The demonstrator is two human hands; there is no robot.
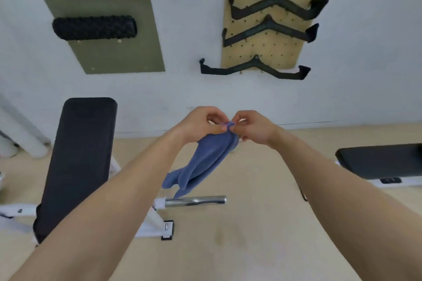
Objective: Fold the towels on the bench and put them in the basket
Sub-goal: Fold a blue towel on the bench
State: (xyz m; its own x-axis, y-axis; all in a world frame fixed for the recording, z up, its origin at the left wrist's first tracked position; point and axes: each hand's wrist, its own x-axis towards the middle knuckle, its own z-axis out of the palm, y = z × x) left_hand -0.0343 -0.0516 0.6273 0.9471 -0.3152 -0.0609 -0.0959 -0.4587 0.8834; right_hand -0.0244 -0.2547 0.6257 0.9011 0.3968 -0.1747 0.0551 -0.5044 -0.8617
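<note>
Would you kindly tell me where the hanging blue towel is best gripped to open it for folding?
Both hands pinch its top end, so the blue towel hangs bunched, trailing down-left. I would keep the right hand there and bring the left hand down from the left to pinch the loose lower corner.

Bright, even, soft light; slightly blurred, edges bowed by wide-angle.

**Open floor between two benches**

Pale wooden floor (262,223) lies open midway. A long black padded bench (80,155) blocks the left, a second black padded bench (383,159) the right edge. A chrome steel bar (195,200) juts out beside the left bench — below the blue cloth towel (201,162) pinched by the left hand (201,124) and right hand (255,128).
</note>
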